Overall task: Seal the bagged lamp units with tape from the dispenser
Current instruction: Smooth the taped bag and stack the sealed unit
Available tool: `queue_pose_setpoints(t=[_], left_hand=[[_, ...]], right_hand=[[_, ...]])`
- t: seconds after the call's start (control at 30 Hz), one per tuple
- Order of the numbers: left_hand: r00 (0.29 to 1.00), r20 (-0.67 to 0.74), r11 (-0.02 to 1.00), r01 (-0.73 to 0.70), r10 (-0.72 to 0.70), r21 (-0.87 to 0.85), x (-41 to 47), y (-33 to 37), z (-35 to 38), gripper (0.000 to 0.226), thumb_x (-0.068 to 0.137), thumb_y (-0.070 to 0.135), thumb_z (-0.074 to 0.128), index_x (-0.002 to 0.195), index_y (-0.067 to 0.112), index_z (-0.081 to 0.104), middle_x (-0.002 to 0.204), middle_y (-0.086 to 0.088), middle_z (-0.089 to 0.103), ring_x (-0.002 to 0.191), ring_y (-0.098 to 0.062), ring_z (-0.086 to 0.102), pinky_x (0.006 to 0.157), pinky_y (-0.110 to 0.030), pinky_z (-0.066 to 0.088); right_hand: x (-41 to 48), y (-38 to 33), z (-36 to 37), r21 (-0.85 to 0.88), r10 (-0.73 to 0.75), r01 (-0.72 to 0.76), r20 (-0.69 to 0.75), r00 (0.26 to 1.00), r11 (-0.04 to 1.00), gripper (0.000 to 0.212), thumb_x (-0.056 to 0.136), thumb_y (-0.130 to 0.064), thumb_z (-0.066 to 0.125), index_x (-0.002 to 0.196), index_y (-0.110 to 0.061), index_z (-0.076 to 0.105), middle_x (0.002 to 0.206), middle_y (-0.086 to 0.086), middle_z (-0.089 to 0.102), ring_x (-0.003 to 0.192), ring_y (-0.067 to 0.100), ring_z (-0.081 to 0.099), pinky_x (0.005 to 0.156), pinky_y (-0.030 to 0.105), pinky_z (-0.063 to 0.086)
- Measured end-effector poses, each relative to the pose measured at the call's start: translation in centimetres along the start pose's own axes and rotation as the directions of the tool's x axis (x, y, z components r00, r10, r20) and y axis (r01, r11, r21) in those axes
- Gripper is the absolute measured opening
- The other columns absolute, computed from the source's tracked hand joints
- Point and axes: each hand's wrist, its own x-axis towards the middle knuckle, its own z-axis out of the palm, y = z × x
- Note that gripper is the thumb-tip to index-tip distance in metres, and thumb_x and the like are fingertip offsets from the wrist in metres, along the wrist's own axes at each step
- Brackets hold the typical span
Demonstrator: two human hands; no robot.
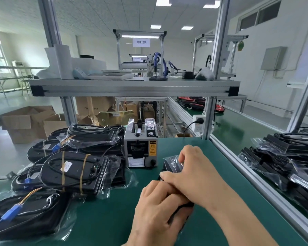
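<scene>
A black lamp unit in a clear bag [172, 165] lies on the green mat in front of me, mostly hidden under both hands. My left hand [158, 208] grips its near end, fingers curled round the black body. My right hand [190, 172] lies across the unit, its fingertips pressing the bag's folded plastic at the far end. The grey tape dispenser [140, 148] stands upright just beyond the hands, to the left. I cannot make out any tape on the bag or at the dispenser's mouth.
A pile of bagged black lamp units [73, 167] with blue connectors covers the table's left side. More bagged units [281, 157] lie on the green conveyor at right, behind an aluminium rail [238, 162]. An aluminium shelf [131, 89] spans overhead. Cardboard boxes [25, 121] sit on the floor.
</scene>
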Motion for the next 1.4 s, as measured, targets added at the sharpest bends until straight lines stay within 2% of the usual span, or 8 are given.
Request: queue_pose_setpoints(t=[0.17, 0.4, 0.57, 0.8, 0.97, 1.27, 1.33, 1.4], left_hand=[[0.999, -0.028, 0.999, -0.024, 0.025, 0.045, -0.1, -0.2, 0.3, 0.012, 0.077, 0.034, 0.073, 0.088, 0.029, 0.075, 0.089, 0.011, 0.068, 0.083, -0.007, 0.059, 0.076, -0.03, 0.048], [0.999, -0.044, 0.999, 0.026, -0.027, -0.037, -0.3, -1.3, -1.1, 0.019, 0.08, 0.035, 0.075, 0.097, 0.03, 0.066, 0.098, 0.014, 0.06, 0.081, -0.011, 0.061, 0.07, -0.036, 0.053], [0.999, 0.027, 0.999, -0.016, 0.017, -0.042, 0.4, -1.9, -1.4, 0.024, 0.077, 0.031, 0.076, 0.098, 0.032, 0.065, 0.09, 0.008, 0.064, 0.078, -0.012, 0.063, 0.07, -0.034, 0.053], [0.988, 0.106, 0.99, -0.121, 0.114, 0.069, 1.4, -2.3, -0.6, 0.014, 0.077, 0.036, 0.072, 0.091, 0.033, 0.073, 0.086, 0.011, 0.07, 0.074, -0.013, 0.065, 0.07, -0.031, 0.052], [0.983, 0.139, 0.985, -0.138, 0.122, 0.107, 1.7, -1.3, 0.7, 0.02, 0.076, 0.038, 0.073, 0.094, 0.038, 0.064, 0.083, 0.014, 0.066, 0.073, -0.012, 0.063, 0.071, -0.03, 0.052], [0.926, 0.335, 0.753, 0.345, -0.174, -0.561, 3.6, -3.0, -2.2, 0.023, 0.09, 0.034, 0.07, 0.084, 0.012, 0.077, 0.087, 0.001, 0.073, 0.082, -0.017, 0.069, 0.076, -0.029, 0.053], [0.821, 0.252, 0.572, 0.545, -0.512, -0.614, 4.7, -4.7, -1.4, 0.024, 0.086, 0.035, 0.07, 0.077, 0.015, 0.078, 0.079, -0.002, 0.072, 0.072, -0.014, 0.067, 0.067, -0.023, 0.052], [0.445, 0.224, 0.212, 0.736, -0.867, -0.643, 6.0, -8.8, 0.2, 0.022, 0.09, 0.031, 0.068, 0.078, 0.015, 0.077, 0.072, -0.001, 0.069, 0.06, -0.009, 0.059, 0.057, -0.02, 0.049]], right_hand=[[2.2, 0.1, -0.2, -0.196, -0.123, 0.117, -0.018, 0.992, 0.974, 0.022, 0.094, -0.026, 0.052, 0.074, -0.019, 0.044, 0.085, -0.002, 0.051, 0.074, 0.017, 0.051, 0.053, 0.017, 0.031], [1.0, 2.8, -0.6, 0.663, 0.141, -0.23, 0.186, 0.972, 0.712, 0.043, 0.083, -0.052, 0.064, 0.094, -0.01, 0.063, 0.093, 0.01, 0.07, 0.086, 0.022, 0.069, 0.06, 0.027, 0.058], [-0.8, 2.1, -0.2, 0.448, 0.03, -0.118, 0.2, 0.979, 0.886, 0.072, 0.042, -0.074, 0.067, 0.106, -0.044, 0.052, 0.097, -0.046, 0.057, 0.089, -0.022, 0.058, 0.073, 0.011, 0.045], [1.2, 0.4, -0.9, 0.148, 0.079, -0.1, 0.141, 0.987, 0.984, 0.1, 0.04, -0.105, 0.025, 0.097, -0.029, 0.057, 0.087, -0.015, 0.065, 0.079, -0.002, 0.06, 0.067, 0.018, 0.045], [3.5, 0.6, -1.7, -0.059, 0.015, -0.003, 0.193, 0.981, 0.998, 0.032, 0.079, -0.053, 0.057, 0.09, -0.023, 0.06, 0.083, -0.005, 0.067, 0.076, 0.013, 0.063, 0.063, 0.029, 0.051], [1.6, 3.6, -1.9, 0.186, 0.075, -0.121, 0.234, 0.969, 0.975, 0.059, 0.05, -0.069, 0.06, 0.1, -0.039, 0.056, 0.091, -0.019, 0.07, 0.08, -0.007, 0.067, 0.082, 0.023, 0.055], [1.4, 3.8, -1.7, 0.155, 0.069, -0.102, 0.204, 0.977, 0.983, 0.061, 0.06, -0.057, 0.066, 0.117, -0.037, 0.057, 0.093, -0.022, 0.065, 0.081, -0.01, 0.063, 0.077, 0.015, 0.051], [1.3, 4.3, -1.7, 0.096, 0.061, -0.076, 0.152, 0.987, 0.992, 0.048, 0.079, -0.042, 0.064, 0.126, -0.04, 0.054, 0.082, -0.023, 0.052, 0.075, -0.013, 0.055, 0.063, 0.007, 0.041]])
